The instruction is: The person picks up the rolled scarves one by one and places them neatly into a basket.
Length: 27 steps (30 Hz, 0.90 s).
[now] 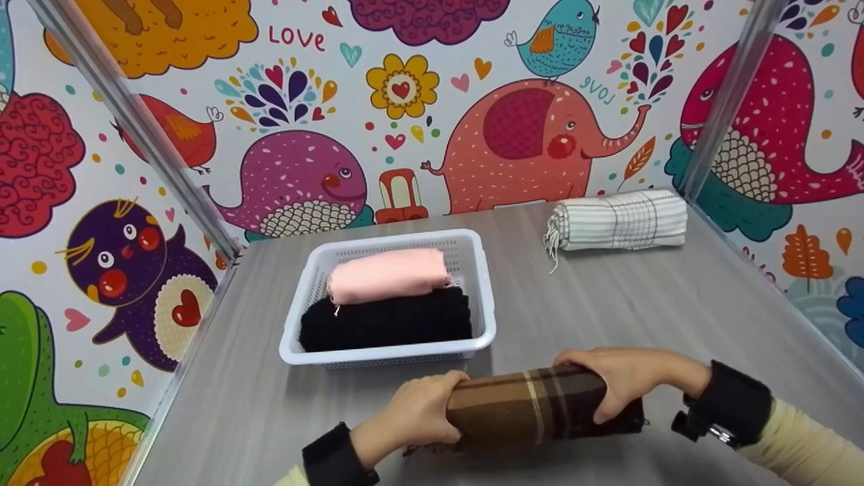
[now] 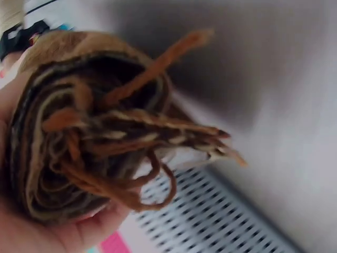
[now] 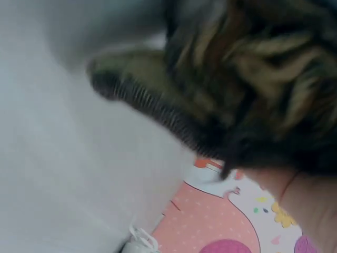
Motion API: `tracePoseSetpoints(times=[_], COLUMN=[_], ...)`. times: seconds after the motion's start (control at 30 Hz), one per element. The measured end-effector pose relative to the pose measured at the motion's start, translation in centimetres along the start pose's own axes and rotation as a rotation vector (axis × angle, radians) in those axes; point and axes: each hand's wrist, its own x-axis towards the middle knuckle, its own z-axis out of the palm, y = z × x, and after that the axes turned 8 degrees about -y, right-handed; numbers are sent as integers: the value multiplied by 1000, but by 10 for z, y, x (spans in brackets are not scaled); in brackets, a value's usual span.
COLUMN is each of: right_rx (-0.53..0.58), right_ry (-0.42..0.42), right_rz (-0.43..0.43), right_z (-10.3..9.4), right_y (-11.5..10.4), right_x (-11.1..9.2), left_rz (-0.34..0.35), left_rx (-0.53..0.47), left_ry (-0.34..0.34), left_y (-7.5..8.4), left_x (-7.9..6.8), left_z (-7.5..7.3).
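Note:
A rolled brown plaid scarf (image 1: 503,405) with cream and dark stripes is held level in front of the basket. My left hand (image 1: 422,408) grips its left end, thumb on the near side. Around the right, darker end curls my right hand (image 1: 624,378). In the left wrist view, orange-brown fringe hangs from the rolled end of the scarf (image 2: 84,142), with the left hand (image 2: 47,232) around it. The right wrist view shows the scarf's other end (image 3: 253,79) blurred, next to the right hand (image 3: 300,195).
A white plastic basket (image 1: 487,304) stands on the grey table (image 1: 574,304), holding a pink roll (image 1: 388,275) and a black roll (image 1: 385,324). At the back right lies a white striped roll (image 1: 621,219) with fringe. Printed wall panels (image 1: 432,148) border the table.

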Motion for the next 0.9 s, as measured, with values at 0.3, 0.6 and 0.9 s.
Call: tracePoseSetpoints(times=[0.3,0.6,0.9], right_rx=[349,583,572], right_ry=[-88,141,123], right_rz=[19,248,188], right_z=[2,27,34], right_y=[18,61,72], right_x=[12,35,34], left_rz=[-94,-281,-310], left_rx=[-299,-423,-647], left_ry=[-145,-90,-260], left_y=[-20,-52,-67], left_x=[2,22,10], left_z=[-6,33,30])
